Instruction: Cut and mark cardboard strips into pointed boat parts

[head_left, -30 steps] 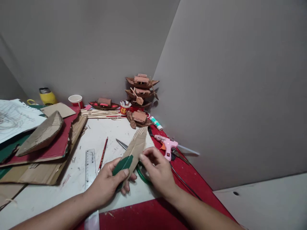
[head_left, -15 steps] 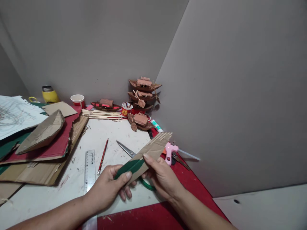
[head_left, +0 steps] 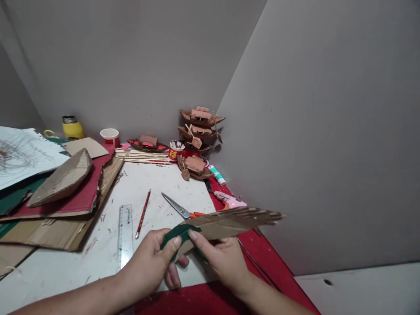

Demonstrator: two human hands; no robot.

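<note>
Between my hands is a long strip of brown cardboard [head_left: 229, 222], its near end dark green and its far end peeled to the ridges. My left hand [head_left: 157, 258] pinches the green end, thumb on top. My right hand [head_left: 223, 260] grips the strip just right of the green patch, thumb on top and fingers beneath. Under the strip lie scissors [head_left: 177, 204], blades pointing away to the left, with the handles mostly hidden. A red pencil [head_left: 143, 213] and a clear ruler [head_left: 124, 236] lie left of the scissors, near my left hand.
Cardboard sheets [head_left: 105, 188] with a cardboard hull [head_left: 62, 179] on top fill the left. At the back are thin sticks [head_left: 144, 156], paper cups [head_left: 110, 136], a yellow flask [head_left: 72, 128] and stacked model boats [head_left: 201, 116]. A pink glue gun [head_left: 229, 199] lies right, near the grey wall.
The cardboard strip has swung clockwise, its far end now lower and further right, over part of the glue gun. My right hand has turned with it; both hands keep their hold.
</note>
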